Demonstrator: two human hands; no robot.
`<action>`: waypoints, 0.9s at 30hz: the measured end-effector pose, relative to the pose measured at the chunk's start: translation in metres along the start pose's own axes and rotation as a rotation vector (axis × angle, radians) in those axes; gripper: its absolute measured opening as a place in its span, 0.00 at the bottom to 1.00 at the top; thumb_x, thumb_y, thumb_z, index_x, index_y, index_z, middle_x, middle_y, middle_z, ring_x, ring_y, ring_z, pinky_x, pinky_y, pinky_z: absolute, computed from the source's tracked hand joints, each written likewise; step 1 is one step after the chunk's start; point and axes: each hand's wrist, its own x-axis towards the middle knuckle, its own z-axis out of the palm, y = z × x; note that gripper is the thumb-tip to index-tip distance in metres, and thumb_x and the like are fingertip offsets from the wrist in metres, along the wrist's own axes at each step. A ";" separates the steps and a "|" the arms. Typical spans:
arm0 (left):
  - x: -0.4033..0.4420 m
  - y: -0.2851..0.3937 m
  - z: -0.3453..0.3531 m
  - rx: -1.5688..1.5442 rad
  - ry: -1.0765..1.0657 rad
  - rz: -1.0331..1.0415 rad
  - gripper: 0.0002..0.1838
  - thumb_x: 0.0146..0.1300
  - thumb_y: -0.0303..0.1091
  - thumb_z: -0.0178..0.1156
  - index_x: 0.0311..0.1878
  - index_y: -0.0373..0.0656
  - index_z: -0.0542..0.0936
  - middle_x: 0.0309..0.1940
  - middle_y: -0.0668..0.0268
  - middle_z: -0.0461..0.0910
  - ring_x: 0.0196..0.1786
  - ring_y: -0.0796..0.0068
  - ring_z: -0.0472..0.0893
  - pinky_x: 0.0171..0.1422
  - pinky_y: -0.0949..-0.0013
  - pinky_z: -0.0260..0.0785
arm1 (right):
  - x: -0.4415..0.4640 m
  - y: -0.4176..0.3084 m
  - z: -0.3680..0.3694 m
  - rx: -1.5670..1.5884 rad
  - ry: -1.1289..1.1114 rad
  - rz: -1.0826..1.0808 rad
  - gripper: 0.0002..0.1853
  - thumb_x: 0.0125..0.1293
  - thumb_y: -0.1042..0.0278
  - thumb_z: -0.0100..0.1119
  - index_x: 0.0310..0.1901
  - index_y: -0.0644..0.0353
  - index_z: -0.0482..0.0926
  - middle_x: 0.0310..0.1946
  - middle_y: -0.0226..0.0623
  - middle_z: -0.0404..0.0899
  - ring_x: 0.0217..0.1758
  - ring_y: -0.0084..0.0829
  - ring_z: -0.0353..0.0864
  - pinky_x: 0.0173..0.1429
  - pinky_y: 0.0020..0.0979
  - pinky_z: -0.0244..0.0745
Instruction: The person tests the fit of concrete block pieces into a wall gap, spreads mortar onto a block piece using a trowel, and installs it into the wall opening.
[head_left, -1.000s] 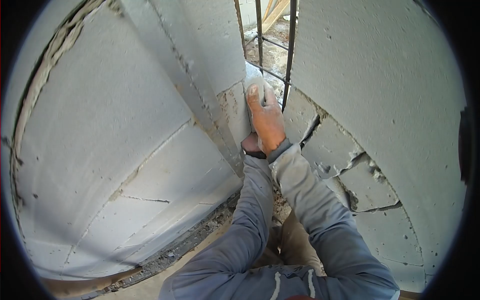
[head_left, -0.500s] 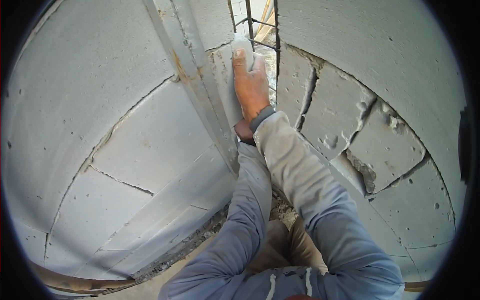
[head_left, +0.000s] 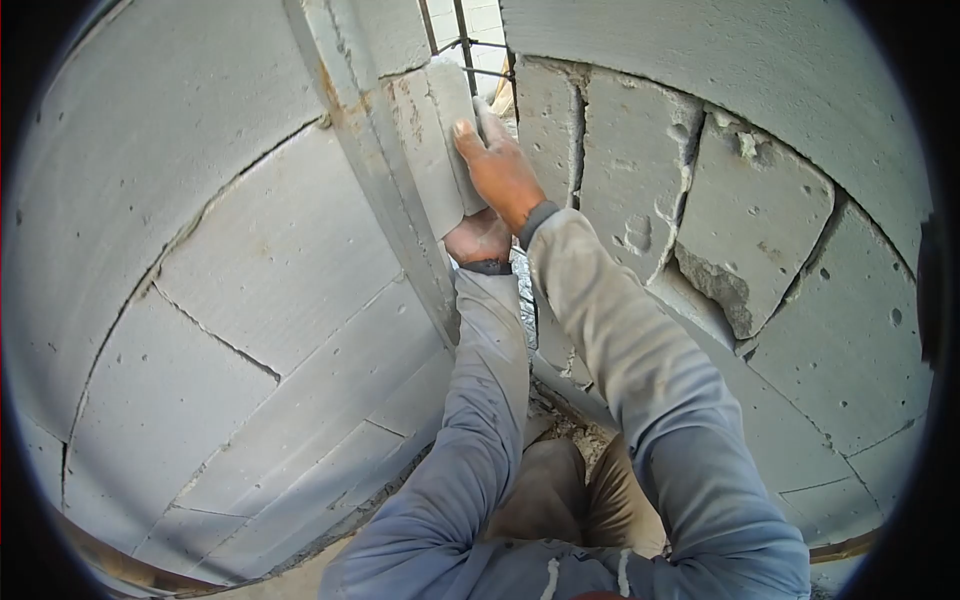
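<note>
A narrow pale grey concrete block piece [head_left: 452, 120] stands upright in the gap between two block walls, next to a metal profile [head_left: 372, 140]. My right hand [head_left: 500, 170] is pressed to its right side, thumb on the near edge and fingers reaching behind toward the gap. Lower down, my left hand [head_left: 482, 238] cups the bottom end of this piece; its fingers are hidden behind the block and the other hand.
Dark steel rebar [head_left: 462, 40] with cross ties rises in the gap. To the right is a block wall [head_left: 640, 170] with open joints and a broken corner hole [head_left: 712, 285]. A smoother block wall [head_left: 270, 210] stands at left. Rubble [head_left: 585, 435] lies below.
My right hand has slid down from the top of the block piece to its right side. More of my left hand now shows under it. The view has shifted slightly right.
</note>
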 end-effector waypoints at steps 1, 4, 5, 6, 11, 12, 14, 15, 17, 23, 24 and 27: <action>0.001 0.000 -0.001 -0.015 -0.065 -0.018 0.27 0.66 0.51 0.50 0.62 0.45 0.70 0.60 0.62 0.72 0.61 0.63 0.71 0.64 0.57 0.65 | -0.005 -0.001 -0.005 -0.005 -0.008 0.006 0.35 0.66 0.50 0.51 0.67 0.66 0.58 0.61 0.54 0.68 0.64 0.46 0.68 0.66 0.35 0.61; -0.007 0.001 0.005 -0.011 -0.049 -0.016 0.27 0.65 0.52 0.51 0.62 0.45 0.70 0.60 0.62 0.71 0.61 0.62 0.71 0.64 0.55 0.64 | -0.013 -0.013 -0.012 -0.033 -0.092 0.005 0.30 0.65 0.54 0.53 0.65 0.62 0.64 0.57 0.54 0.72 0.63 0.46 0.70 0.65 0.34 0.62; -0.010 0.001 0.009 -0.001 0.020 0.011 0.27 0.65 0.52 0.51 0.62 0.45 0.70 0.60 0.62 0.71 0.61 0.61 0.71 0.65 0.55 0.64 | -0.012 -0.007 -0.008 -0.040 -0.102 0.005 0.30 0.65 0.54 0.53 0.65 0.62 0.64 0.57 0.54 0.72 0.63 0.46 0.70 0.65 0.34 0.62; -0.008 -0.001 0.008 -0.018 0.025 0.044 0.27 0.66 0.51 0.50 0.62 0.44 0.69 0.61 0.61 0.70 0.62 0.61 0.70 0.66 0.55 0.63 | -0.010 -0.001 -0.003 -0.057 -0.050 -0.028 0.30 0.64 0.54 0.54 0.62 0.67 0.66 0.55 0.58 0.72 0.61 0.49 0.70 0.64 0.36 0.63; -0.010 0.000 0.015 -0.060 -0.199 0.037 0.28 0.67 0.49 0.49 0.64 0.41 0.67 0.63 0.59 0.68 0.64 0.61 0.67 0.69 0.57 0.59 | -0.005 0.013 0.007 -0.123 0.080 -0.122 0.29 0.62 0.55 0.57 0.57 0.72 0.70 0.52 0.62 0.73 0.57 0.53 0.72 0.62 0.38 0.65; -0.010 0.000 0.014 -0.037 -0.121 0.044 0.28 0.67 0.49 0.49 0.64 0.41 0.66 0.63 0.59 0.68 0.65 0.61 0.67 0.69 0.57 0.59 | -0.006 0.014 0.008 -0.082 0.091 -0.126 0.29 0.62 0.55 0.57 0.56 0.72 0.71 0.51 0.62 0.74 0.56 0.53 0.73 0.61 0.38 0.65; -0.009 0.000 0.015 -0.019 -0.057 0.054 0.29 0.67 0.50 0.49 0.65 0.41 0.66 0.63 0.58 0.68 0.65 0.61 0.67 0.69 0.56 0.59 | -0.005 0.012 0.009 -0.041 0.105 -0.144 0.28 0.61 0.55 0.58 0.55 0.72 0.71 0.49 0.62 0.75 0.55 0.53 0.74 0.61 0.38 0.66; -0.010 0.001 0.018 -0.036 -0.046 0.061 0.29 0.67 0.50 0.49 0.65 0.41 0.66 0.63 0.58 0.68 0.64 0.60 0.67 0.69 0.56 0.59 | -0.006 0.011 0.009 -0.044 0.103 -0.147 0.28 0.61 0.56 0.58 0.55 0.72 0.72 0.49 0.62 0.75 0.54 0.53 0.75 0.60 0.38 0.66; -0.012 0.002 0.022 -0.058 -0.045 0.065 0.29 0.67 0.50 0.49 0.65 0.41 0.66 0.63 0.58 0.68 0.64 0.60 0.67 0.69 0.56 0.59 | -0.007 0.007 0.008 -0.050 0.106 -0.160 0.28 0.61 0.56 0.58 0.54 0.72 0.73 0.48 0.61 0.76 0.54 0.52 0.75 0.59 0.38 0.67; -0.011 0.003 0.015 -0.066 -0.053 0.027 0.29 0.67 0.50 0.49 0.65 0.41 0.66 0.63 0.58 0.67 0.65 0.59 0.67 0.70 0.56 0.58 | -0.012 -0.003 0.003 -0.077 0.063 -0.075 0.26 0.63 0.60 0.57 0.59 0.68 0.70 0.49 0.56 0.77 0.55 0.43 0.77 0.59 0.34 0.68; -0.010 0.002 0.014 -0.056 -0.028 0.052 0.29 0.67 0.50 0.49 0.65 0.41 0.66 0.63 0.58 0.67 0.65 0.59 0.67 0.70 0.56 0.58 | -0.013 -0.005 0.003 -0.064 0.063 -0.081 0.26 0.63 0.61 0.57 0.59 0.67 0.70 0.49 0.56 0.77 0.54 0.44 0.77 0.59 0.34 0.68; -0.005 0.005 0.016 -0.048 -0.080 0.049 0.29 0.66 0.50 0.50 0.65 0.42 0.66 0.64 0.58 0.67 0.65 0.60 0.67 0.69 0.55 0.58 | -0.013 -0.012 0.004 -0.018 0.075 -0.076 0.25 0.63 0.61 0.56 0.59 0.64 0.71 0.50 0.56 0.77 0.54 0.45 0.77 0.59 0.34 0.68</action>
